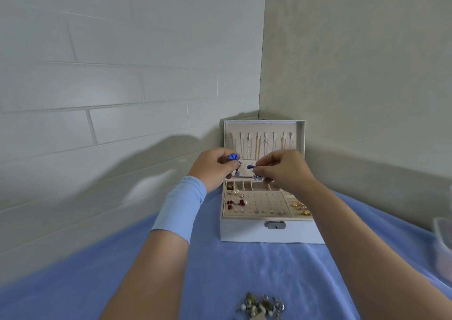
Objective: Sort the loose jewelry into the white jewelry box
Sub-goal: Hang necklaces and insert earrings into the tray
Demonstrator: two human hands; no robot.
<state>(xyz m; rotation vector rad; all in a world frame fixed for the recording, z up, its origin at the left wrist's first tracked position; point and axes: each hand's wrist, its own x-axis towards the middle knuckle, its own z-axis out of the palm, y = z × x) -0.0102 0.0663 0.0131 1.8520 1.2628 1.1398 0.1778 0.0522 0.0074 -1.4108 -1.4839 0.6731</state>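
Note:
The white jewelry box [271,231] stands open on the blue cloth in the wall corner, its lid upright with necklaces hanging inside. Its beige tray holds red, pearl and gold earrings. Both hands are raised over the back of the tray. My left hand [212,168] pinches a blue bow earring [232,157] with a small drop hanging below it. My right hand [283,168] pinches a second blue bow earring [251,167], also with a dangling drop. A pile of loose jewelry [261,305] lies on the cloth at the near edge.
A clear plastic container [444,244] stands at the right edge of the blue cloth [97,270]. Walls close in behind and to the right of the box. A light blue band wraps my left wrist.

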